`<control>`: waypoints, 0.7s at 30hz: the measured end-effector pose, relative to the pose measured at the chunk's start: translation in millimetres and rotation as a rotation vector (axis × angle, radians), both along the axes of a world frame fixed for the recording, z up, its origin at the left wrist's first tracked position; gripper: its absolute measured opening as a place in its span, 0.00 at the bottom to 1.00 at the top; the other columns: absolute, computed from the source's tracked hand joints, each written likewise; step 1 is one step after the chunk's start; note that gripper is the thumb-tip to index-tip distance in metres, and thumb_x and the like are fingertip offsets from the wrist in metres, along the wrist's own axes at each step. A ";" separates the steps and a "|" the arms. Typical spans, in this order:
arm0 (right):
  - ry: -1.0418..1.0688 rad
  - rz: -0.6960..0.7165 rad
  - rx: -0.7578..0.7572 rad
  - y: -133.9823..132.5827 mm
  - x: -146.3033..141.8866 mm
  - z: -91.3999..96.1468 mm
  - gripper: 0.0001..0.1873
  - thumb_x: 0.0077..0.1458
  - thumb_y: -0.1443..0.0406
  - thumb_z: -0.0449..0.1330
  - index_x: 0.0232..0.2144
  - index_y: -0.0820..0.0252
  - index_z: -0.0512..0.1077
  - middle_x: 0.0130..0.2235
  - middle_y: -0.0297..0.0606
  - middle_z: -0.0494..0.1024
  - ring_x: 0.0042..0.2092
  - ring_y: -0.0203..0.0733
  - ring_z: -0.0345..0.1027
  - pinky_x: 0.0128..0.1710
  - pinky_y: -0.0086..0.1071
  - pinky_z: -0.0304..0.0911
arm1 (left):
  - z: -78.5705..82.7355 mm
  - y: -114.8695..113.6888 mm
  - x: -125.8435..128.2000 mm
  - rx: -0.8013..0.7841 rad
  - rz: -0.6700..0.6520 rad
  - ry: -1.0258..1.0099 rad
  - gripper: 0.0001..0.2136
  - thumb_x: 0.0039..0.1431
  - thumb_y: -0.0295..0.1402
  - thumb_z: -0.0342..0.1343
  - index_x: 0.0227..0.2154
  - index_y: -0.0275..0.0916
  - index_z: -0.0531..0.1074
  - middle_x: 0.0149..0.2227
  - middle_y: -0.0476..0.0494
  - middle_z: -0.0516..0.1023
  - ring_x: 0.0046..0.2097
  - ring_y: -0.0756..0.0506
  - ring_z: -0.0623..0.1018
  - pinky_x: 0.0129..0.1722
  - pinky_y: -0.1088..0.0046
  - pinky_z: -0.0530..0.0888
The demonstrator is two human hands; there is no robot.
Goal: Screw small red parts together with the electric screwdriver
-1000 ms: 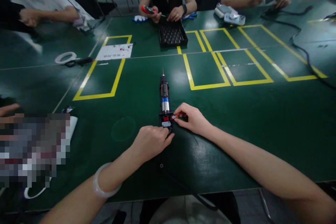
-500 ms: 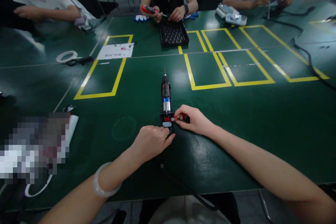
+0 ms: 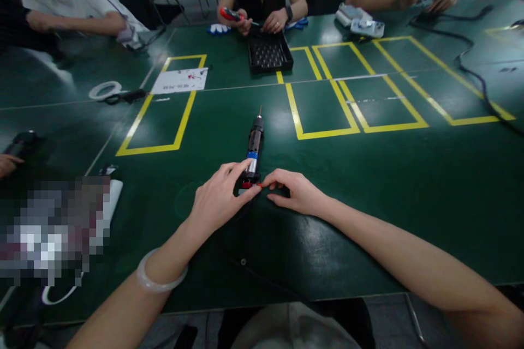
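An electric screwdriver [image 3: 255, 139] with a bare bit lies on the green table, bit pointing away from me. Its near end is uncovered, showing a blue and silver motor section and a small red part [image 3: 246, 184]. My left hand [image 3: 221, 188] grips the tool from the left, fingers over the motor section, thumb by the red part. At the right side, the bent index finger of my right hand [image 3: 289, 190] touches a small orange-red piece [image 3: 260, 185]. The right thumb stands apart from that finger. The left hand covers part of the near end.
Across the table, a person holds a red-handled screwdriver [image 3: 231, 14] over a black tray [image 3: 270, 68]. Yellow tape outlines mark the tabletop. A tape roll [image 3: 105, 90] and a white sheet [image 3: 180, 80] lie left; a black cable [image 3: 483, 84] runs along the right.
My left hand has moved from the screwdriver's near end up onto its motor section, spreading the fingers. The tool has tilted slightly. My right thumb and index finger have parted from their pinch.
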State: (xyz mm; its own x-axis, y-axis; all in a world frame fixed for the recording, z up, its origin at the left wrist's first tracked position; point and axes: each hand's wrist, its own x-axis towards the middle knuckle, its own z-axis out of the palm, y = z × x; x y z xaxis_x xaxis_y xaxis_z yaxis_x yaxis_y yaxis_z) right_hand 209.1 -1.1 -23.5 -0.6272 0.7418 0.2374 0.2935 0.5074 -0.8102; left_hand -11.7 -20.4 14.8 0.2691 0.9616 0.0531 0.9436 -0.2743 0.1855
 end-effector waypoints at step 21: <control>0.007 0.019 -0.011 0.6 7.5 2.3 0.14 0.57 0.70 0.58 0.47 0.58 0.68 0.47 0.40 0.76 0.47 0.41 0.70 0.48 0.37 0.65 | -3.7 31.6 -30.5 -0.109 0.143 0.137 0.30 0.59 0.52 0.50 0.64 0.59 0.57 0.49 0.39 0.69 0.49 0.36 0.73 0.42 0.61 0.73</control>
